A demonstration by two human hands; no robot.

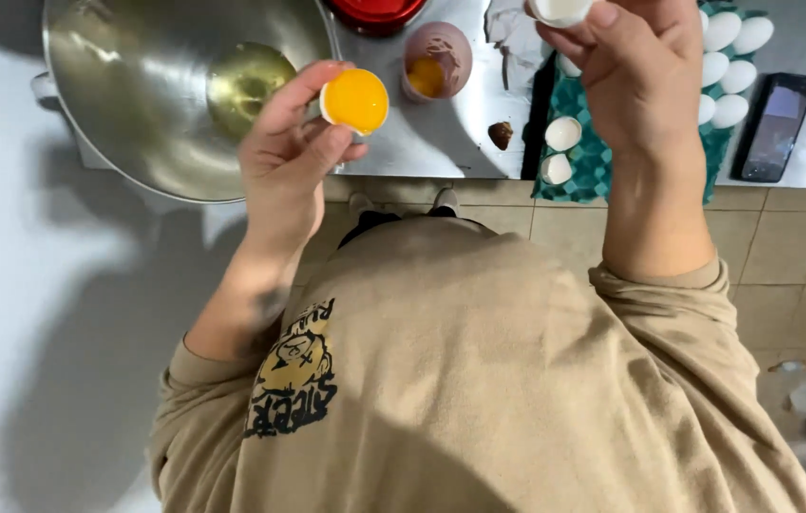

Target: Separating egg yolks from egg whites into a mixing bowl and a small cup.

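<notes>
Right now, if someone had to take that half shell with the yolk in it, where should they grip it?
Probably by the curved outer wall of the half shell, coming from beneath and beside it as the left hand does, fingertips spread around the cup. Its open mouth shows the loose yolk, so keep it level, clear of the thin, broken rim, and grip lightly.

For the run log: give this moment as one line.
left hand: holds half shell with yolk | right hand: holds empty half shell | steel bowl: egg white inside | egg tray: right
</notes>
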